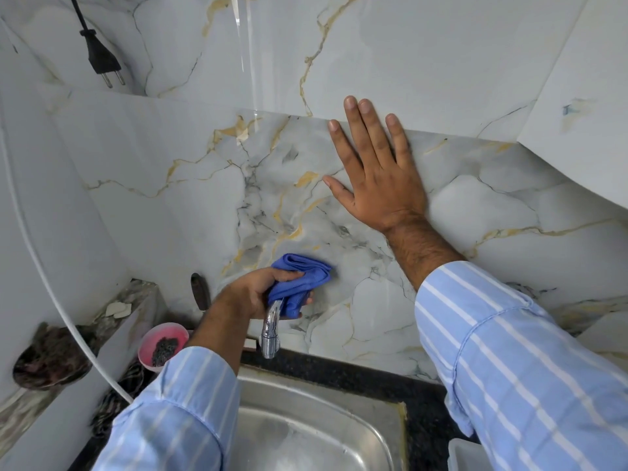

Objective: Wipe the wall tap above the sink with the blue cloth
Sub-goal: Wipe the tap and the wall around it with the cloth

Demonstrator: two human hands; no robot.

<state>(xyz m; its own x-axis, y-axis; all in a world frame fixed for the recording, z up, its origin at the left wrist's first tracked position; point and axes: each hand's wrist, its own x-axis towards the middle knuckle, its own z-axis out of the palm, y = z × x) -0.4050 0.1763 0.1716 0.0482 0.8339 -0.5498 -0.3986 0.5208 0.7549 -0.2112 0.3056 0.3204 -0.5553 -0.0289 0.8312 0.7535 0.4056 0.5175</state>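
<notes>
A chrome wall tap [271,331] sticks out of the marbled tile wall above a steel sink [306,430]. My left hand [255,290] grips a bunched blue cloth [300,280] and holds it against the tap's top, where the tap meets the wall; that upper part of the tap is hidden by hand and cloth. My right hand [373,175] lies flat on the wall up and to the right of the tap, fingers spread, holding nothing.
A black plug [102,59] dangles at the upper left. A white hose [51,294] runs down the left side. A pink bowl [163,346] with a dark scrubber sits left of the sink. A dark granite counter [339,372] rims the sink.
</notes>
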